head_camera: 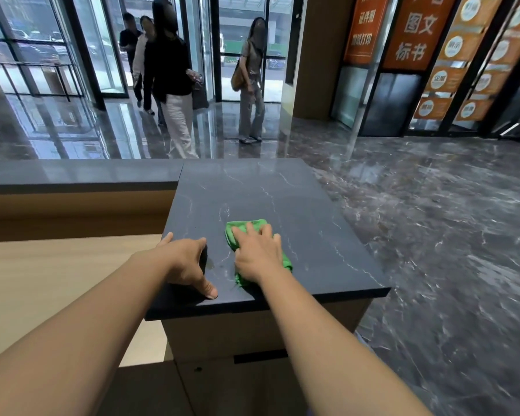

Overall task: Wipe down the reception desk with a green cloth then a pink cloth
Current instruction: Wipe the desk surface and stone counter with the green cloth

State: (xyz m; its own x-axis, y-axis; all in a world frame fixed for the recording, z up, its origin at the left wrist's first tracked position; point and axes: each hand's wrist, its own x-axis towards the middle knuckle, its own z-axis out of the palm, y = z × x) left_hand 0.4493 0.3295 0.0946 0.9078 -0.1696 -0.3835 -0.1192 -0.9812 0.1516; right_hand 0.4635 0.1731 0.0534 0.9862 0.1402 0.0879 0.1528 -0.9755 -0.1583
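Currently, reception desk top point(282, 199): flat rectangular slab, dark grey stone look, thin white veins, dull sheen, square edges.
Cabinet point(252, 331): pale wood-look panels under the slab, one dark horizontal slot.
Green cloth point(254, 225): soft crumpled fabric, bright green, lying on the near half of the slab.
Right hand point(257, 253): flat on top of the cloth, fingers straight and spread, pressing it to the stone, not curled round it.
Left hand point(186, 262): rests on the slab by its left edge, just beside the cloth and apart from it. Fingers loosely bent, thumb tip on the stone, holding nothing.
Lower counter point(42, 280): light wood-grain surface, left of the slab and below it.
Floor point(433, 235): polished dark marble, white veining, glossy reflections.
Signs point(415, 31): orange panels at right, white characters 图文 and 标书 readable. Round labels too blurred.
People point(174, 70): standing by the glass doors point(278, 40).
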